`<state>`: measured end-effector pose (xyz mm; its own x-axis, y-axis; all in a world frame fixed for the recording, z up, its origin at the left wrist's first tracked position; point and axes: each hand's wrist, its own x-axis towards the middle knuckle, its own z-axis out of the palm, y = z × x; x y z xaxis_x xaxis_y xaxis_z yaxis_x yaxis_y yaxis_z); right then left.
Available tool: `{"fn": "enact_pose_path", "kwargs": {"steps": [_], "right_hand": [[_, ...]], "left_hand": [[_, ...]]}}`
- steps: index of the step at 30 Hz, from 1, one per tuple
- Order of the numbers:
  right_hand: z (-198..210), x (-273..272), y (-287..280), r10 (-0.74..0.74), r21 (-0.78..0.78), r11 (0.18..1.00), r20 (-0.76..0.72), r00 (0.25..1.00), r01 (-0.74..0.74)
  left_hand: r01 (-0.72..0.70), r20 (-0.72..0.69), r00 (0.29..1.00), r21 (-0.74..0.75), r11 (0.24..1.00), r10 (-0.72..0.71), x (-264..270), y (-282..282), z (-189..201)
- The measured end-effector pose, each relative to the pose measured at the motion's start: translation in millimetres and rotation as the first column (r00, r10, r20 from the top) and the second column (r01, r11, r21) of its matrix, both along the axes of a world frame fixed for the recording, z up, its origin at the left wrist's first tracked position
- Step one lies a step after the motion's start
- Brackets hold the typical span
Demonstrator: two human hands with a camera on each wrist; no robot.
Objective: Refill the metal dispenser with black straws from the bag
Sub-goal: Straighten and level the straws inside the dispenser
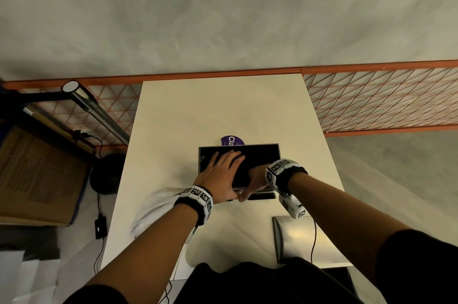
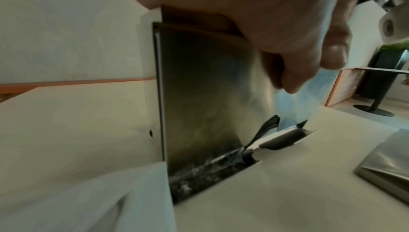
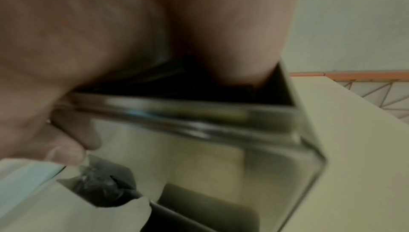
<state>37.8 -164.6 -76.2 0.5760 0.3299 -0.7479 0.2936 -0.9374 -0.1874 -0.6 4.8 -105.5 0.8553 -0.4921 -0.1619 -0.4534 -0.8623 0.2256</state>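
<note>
The metal dispenser (image 1: 260, 145) stands open-topped in the middle of the white table (image 1: 223, 110), with black straws (image 1: 262, 157) filling it. My left hand (image 1: 220, 169) lies flat on the straws, fingers straight and spread. My right hand (image 1: 256, 179) holds the dispenser's near wall. Its fingers reach over the rim (image 3: 199, 111) into the dark inside, and its thumb (image 3: 64, 153) is outside on the front. In the left wrist view the steel side (image 2: 199, 96) rises above a low front tray holding a few straws (image 2: 281, 139). The pale plastic bag (image 1: 153, 207) lies under my left forearm.
The dispenser's metal lid (image 1: 300, 236) lies on the table at the near right. A purple-labelled item (image 1: 231, 141) sits just behind the dispenser. An orange mesh railing (image 1: 384, 98) runs past the far edge. A cardboard box (image 1: 37, 174) and cables are on the floor at the left.
</note>
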Motion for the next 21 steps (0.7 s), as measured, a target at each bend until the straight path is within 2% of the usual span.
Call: {"fn": "enact_pose_path", "kwargs": {"steps": [11, 17, 21], "right_hand": [[2.5, -13.5, -2.0, 0.069, 0.053, 0.996, 0.002, 0.998, -0.069], [5.9, -19.2, -0.9, 0.081, 0.006, 0.997, -0.038, 0.996, -0.081], [11.4, -15.5, -1.2, 0.099, -0.005, 0.995, 0.051, 0.994, -0.099]], "left_hand": [[0.023, 0.076, 0.997, 0.066, 0.998, -0.028, -24.7, -1.2, -5.7], [0.029, 0.076, 0.997, 0.064, 0.998, -0.034, -31.1, -1.5, -8.1], [0.017, 0.079, 0.997, 0.047, 0.999, -0.021, -31.3, -2.5, -6.7]]}}
